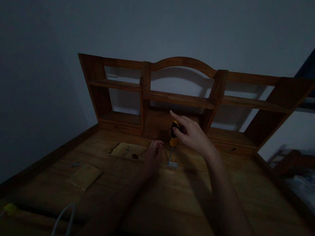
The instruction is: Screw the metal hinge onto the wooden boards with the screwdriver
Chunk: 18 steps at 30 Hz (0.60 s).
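Right now your right hand [191, 135] is closed around the black-and-yellow handle of a screwdriver [174, 138], thumb and fingers gripping it while the index finger points out past the handle to your left. The screwdriver stands nearly upright, its shaft running down to the left part of a small metal hinge plate [172, 164], which lies on the wooden tabletop [176, 210] in front of the middle of the shelf unit [177, 99]. Your left hand [153, 154] is low over the tabletop, just left of the plate, with its fingers curled in; you can't tell from this dim view whether they pinch anything.

Left of that hand you have a pale, rough-edged patch [126, 150] with a dark spot in it. Nearer to you and further left lies a flat, squarish piece [85, 176], probably thin wood or card, with a small metal piece [75, 164] just beside its far left corner. At your lower left are a yellow-handled tool [10, 209] with a thin shaft and a loop of white cable [70, 219]. The shelf unit runs across the back of the tabletop, against the pale wall [160, 16].
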### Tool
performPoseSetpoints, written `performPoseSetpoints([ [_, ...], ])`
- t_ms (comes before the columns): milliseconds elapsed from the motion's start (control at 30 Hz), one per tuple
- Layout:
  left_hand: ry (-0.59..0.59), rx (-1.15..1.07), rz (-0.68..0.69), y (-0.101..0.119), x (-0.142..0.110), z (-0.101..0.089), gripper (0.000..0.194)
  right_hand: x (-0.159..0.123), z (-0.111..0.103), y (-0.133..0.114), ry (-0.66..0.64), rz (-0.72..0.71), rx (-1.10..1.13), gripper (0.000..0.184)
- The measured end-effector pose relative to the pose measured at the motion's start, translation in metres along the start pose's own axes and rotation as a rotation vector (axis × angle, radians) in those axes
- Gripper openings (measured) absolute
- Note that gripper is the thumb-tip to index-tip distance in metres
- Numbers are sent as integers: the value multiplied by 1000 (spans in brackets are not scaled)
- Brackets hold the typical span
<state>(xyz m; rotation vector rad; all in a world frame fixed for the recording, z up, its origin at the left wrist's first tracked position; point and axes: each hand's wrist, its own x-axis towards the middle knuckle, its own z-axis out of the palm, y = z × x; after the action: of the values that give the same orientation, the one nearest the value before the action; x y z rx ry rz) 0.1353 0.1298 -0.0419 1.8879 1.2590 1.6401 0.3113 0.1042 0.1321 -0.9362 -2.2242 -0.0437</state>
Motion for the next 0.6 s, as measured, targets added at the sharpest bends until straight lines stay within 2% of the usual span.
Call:
performPoseSetpoints([
  [133, -6, 10, 7, 0, -1, 0, 22, 0, -2, 3, 2, -36, 68, 57],
  [333, -14, -10, -2, 0, -1, 1, 24, 0, 5, 6, 52, -11, -6, 43],
  [467, -1, 6, 4, -1, -1, 1, 24, 0, 6, 3, 65, 18, -62, 48],
  [600, -9, 7, 3, -1, -1, 0, 24, -1, 3, 1, 34, 23, -26, 54],
])
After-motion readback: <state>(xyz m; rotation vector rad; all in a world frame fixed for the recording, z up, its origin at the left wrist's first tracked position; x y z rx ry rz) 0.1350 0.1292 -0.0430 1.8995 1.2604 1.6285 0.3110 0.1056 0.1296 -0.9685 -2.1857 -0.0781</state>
